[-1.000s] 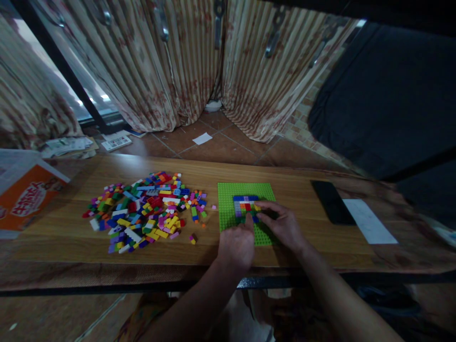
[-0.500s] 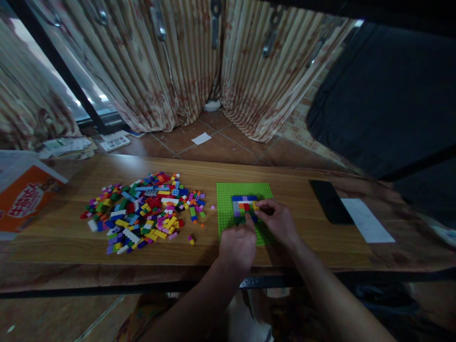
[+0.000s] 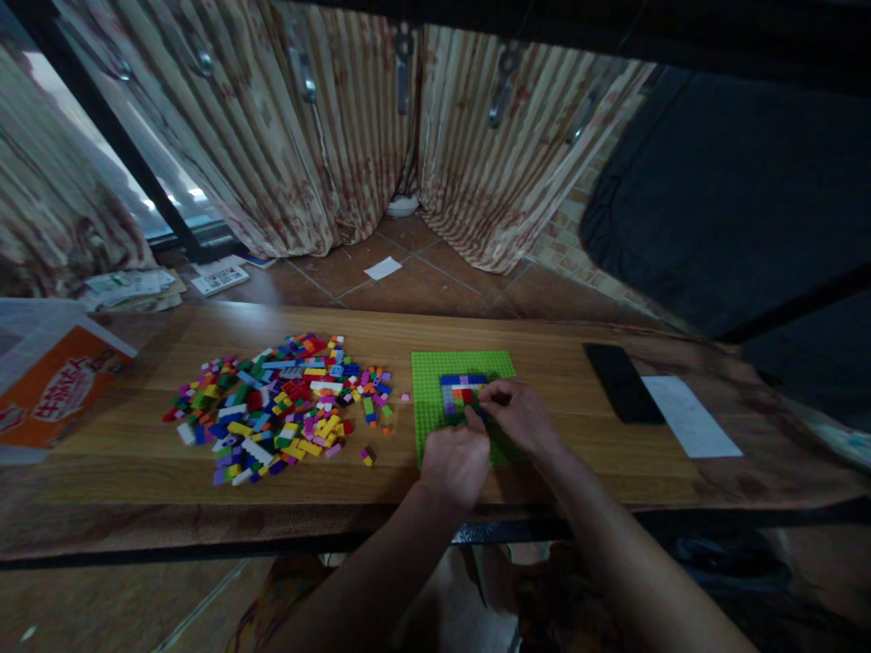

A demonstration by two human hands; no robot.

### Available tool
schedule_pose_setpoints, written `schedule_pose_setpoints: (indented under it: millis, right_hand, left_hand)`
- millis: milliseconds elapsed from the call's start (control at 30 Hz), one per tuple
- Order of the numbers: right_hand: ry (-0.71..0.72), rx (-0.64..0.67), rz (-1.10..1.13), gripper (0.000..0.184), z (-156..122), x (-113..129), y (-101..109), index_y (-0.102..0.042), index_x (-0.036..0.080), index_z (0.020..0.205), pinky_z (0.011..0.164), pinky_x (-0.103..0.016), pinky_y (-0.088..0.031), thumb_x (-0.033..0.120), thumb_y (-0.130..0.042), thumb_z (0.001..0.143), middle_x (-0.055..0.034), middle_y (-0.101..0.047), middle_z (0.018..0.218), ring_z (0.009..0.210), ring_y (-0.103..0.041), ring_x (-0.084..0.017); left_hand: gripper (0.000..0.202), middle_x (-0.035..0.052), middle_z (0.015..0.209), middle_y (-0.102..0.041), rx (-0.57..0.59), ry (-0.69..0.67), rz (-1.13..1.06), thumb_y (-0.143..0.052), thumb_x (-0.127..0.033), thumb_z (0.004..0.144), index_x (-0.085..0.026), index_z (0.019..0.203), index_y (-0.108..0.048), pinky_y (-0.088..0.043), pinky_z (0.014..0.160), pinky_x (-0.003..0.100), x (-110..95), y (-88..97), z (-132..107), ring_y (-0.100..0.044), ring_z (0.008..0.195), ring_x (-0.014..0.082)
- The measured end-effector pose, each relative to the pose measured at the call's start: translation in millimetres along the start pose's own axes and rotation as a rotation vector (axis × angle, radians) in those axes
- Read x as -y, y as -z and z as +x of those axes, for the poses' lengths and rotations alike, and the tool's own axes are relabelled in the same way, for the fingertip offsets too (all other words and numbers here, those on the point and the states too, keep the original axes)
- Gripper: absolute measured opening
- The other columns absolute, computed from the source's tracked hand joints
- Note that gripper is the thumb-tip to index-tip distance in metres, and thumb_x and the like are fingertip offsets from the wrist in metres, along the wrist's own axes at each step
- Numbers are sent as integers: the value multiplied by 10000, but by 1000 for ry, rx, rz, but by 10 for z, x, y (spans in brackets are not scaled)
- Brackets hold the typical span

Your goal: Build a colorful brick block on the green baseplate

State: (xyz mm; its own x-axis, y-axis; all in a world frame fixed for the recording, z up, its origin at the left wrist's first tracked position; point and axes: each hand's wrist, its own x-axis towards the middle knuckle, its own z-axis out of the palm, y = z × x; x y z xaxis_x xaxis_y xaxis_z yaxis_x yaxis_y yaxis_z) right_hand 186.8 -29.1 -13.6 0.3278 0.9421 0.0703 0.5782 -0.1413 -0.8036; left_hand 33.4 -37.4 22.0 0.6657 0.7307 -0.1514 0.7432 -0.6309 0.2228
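Note:
A bright green baseplate (image 3: 435, 385) lies on the wooden table (image 3: 544, 354) in front of me. On it stands a small flat build of blue, purple, red, orange and green bricks (image 3: 459, 394). My left hand (image 3: 453, 462) rests on the plate's near edge with fingers curled, its fingertip against the build. My right hand (image 3: 521, 417) sits at the build's right side, fingers pinched together at a brick there. What the pinch holds is too small to make out.
A spread pile of several coloured loose bricks (image 3: 278, 408) lies left of the plate. An orange printed box (image 3: 54, 390) sits at the far left. A black phone (image 3: 622, 394) and a white sheet (image 3: 690, 417) lie at the right. Curtains hang beyond the table.
My right hand has drawn in a little, its fingers curling tighter at the build's right edge. The left hand stays at the plate's near edge. The view has shifted slightly.

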Motion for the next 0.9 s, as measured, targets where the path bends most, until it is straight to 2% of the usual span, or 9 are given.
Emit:
schedule_pose_setpoints:
  millis: [133,200,333,400,567,667,733,800,900]
  right_hand:
    - [18,-7,3,46,-11,24,26,-691,214,679,749,-361,-501,255,-671,671,-28,-676,766,737,-626,-186]
    - [-8,-32,96,82,-6,8,37,-695,214,682,746,-357,-495,293,-694,659,-23,-682,752,728,-623,-186]
    - [-145,-200,382,228,50,-46,67,-687,188,707,666,-321,-483,402,-720,633,-20,-678,690,645,-602,-165]
    - [-175,-296,426,280,90,-69,84,-673,180,723,605,-296,-463,441,-713,631,-16,-661,664,599,-572,-147]
    - [-173,-424,463,312,152,-51,85,-654,169,711,542,-262,-412,456,-725,611,9,-610,600,544,-505,-116]
    - [-158,-464,493,285,163,19,61,-649,165,700,540,-251,-390,428,-723,619,27,-587,588,537,-484,-101]
    - [-138,-499,520,244,163,81,45,-649,165,703,547,-246,-386,385,-723,628,31,-586,599,544,-482,-96]
    - [-116,-527,548,208,155,151,28,-652,166,710,552,-244,-390,349,-723,640,29,-595,616,551,-484,-95]
    - [-52,-516,527,174,107,270,-13,-659,174,726,576,-250,-420,338,-705,690,22,-615,644,579,-518,-106]
  left_hand:
    - [478,178,843,-722,2,0,-20,-329,-74,927,-16,1395,-406,-563,674,328,5,31,-11,-723,806,247]
    - [486,179,840,-722,9,5,-27,-335,-79,923,-26,1402,-399,-560,678,316,22,46,-25,-724,807,242]
    - [493,142,831,-732,7,13,-55,-379,-117,911,-91,1402,-408,-554,669,321,87,71,-66,-723,796,246]
    - [449,126,844,-737,-35,36,-95,-388,-182,928,-130,1369,-453,-549,678,329,141,88,-81,-722,791,246]
    - [362,89,871,-742,-280,173,-285,-391,-286,952,-198,1255,-570,-518,724,312,385,187,-56,-706,789,215]
    - [302,55,799,-724,-446,228,-503,-435,-287,929,-194,1142,-629,-493,690,273,587,272,-31,-673,710,179]
    - [240,31,739,-691,-569,235,-638,-451,-289,918,-189,1005,-651,-471,645,248,718,333,-37,-639,664,158]
    - [212,9,665,-635,-696,254,-728,-461,-298,913,-185,842,-626,-439,594,227,837,397,-65,-593,616,138]
    - [286,-22,555,-528,-851,317,-825,-455,-314,920,-185,677,-535,-379,524,208,999,481,-119,-497,525,106]
